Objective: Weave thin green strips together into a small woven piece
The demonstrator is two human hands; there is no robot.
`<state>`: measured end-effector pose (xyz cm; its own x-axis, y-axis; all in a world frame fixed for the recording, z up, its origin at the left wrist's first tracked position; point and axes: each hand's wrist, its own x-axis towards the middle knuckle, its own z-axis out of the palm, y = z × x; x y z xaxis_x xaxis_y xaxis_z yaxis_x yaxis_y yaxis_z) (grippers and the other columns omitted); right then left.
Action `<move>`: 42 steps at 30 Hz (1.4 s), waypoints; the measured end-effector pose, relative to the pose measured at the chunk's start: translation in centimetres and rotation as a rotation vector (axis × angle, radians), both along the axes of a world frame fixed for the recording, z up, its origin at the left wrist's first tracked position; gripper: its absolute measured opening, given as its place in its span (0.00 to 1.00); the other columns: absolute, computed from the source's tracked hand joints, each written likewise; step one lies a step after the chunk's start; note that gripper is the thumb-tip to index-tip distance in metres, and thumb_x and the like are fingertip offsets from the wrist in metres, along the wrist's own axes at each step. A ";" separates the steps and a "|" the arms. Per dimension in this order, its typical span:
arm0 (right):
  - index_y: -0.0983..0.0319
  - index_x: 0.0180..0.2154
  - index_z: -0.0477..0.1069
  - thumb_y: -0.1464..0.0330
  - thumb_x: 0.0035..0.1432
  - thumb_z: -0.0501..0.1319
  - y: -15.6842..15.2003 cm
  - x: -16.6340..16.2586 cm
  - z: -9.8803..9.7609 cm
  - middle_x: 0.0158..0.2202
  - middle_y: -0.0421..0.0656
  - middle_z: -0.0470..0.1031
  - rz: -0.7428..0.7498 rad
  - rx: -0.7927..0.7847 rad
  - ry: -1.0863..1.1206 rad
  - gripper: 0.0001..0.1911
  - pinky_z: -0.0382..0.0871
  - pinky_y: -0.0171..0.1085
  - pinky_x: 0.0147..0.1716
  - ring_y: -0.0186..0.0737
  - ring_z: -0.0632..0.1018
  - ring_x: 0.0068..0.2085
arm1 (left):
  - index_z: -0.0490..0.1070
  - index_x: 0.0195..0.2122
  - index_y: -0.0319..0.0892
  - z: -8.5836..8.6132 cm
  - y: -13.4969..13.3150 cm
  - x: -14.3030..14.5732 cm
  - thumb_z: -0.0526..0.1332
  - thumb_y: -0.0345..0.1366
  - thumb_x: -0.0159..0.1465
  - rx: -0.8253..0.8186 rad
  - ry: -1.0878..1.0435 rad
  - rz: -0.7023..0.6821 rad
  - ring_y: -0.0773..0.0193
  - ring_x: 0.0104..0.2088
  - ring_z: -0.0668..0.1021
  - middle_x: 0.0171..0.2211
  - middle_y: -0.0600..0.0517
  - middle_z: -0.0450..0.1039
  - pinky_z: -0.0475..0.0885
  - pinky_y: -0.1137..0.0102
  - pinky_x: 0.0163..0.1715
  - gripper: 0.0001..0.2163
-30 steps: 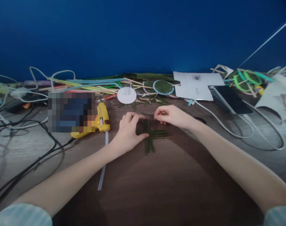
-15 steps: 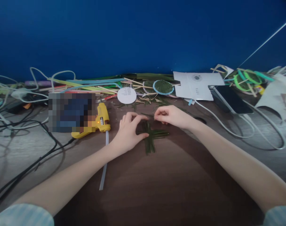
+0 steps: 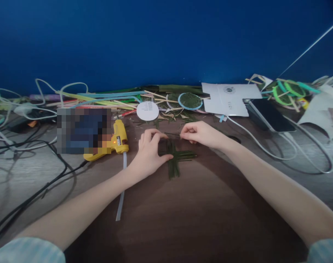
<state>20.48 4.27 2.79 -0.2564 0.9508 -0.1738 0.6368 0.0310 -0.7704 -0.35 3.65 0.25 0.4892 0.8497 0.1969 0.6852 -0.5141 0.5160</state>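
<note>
On the brown table lies a cross-shaped weave of narrow green leaf strips (image 3: 174, 157), its ends sticking out loose. My left hand (image 3: 150, 151) is at its left side, thumb and fingers spread apart. The thumb tip rests on the weave and the index fingertip is near its far end. My right hand (image 3: 195, 132) is closed in a pinch just beyond the weave, on a thin dark green leaf strip (image 3: 173, 134). That strip runs leftward across the weave's far end towards my left index finger. Whether that finger touches it, I cannot tell.
A yellow glue gun (image 3: 119, 137) with a clear glue stick lies left, its indicator lit, beside a pixelated patch. Cables (image 3: 59, 171) spread at far left. A white round card (image 3: 147, 111), a blue-rimmed disc (image 3: 190, 101), white cardboard (image 3: 229, 100) and a phone (image 3: 274, 116) line the back.
My left index finger has drawn slightly back to the left. My right hand has shifted a little away from me, still pinching the leaf strip.
</note>
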 end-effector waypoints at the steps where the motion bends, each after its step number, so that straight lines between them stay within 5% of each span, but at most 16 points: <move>1: 0.62 0.28 0.69 0.61 0.53 0.56 0.0 0.0 -0.1 0.19 0.37 0.67 -0.010 0.004 0.009 0.11 0.59 0.33 0.24 0.31 0.68 0.22 | 0.64 0.45 0.43 0.0 0.1 0.0 0.68 0.34 0.49 -0.006 0.008 -0.002 0.53 0.50 0.63 0.46 0.47 0.58 0.60 0.56 0.52 0.23; 42: 0.63 0.29 0.72 0.61 0.50 0.59 0.0 0.1 0.7 0.23 0.39 0.70 0.166 -0.040 -0.004 0.11 0.58 0.34 0.27 0.32 0.68 0.25 | 0.62 0.38 0.45 0.0 -0.5 -0.1 0.66 0.29 0.51 0.076 -0.015 -0.061 0.56 0.49 0.63 0.45 0.50 0.55 0.59 0.57 0.51 0.16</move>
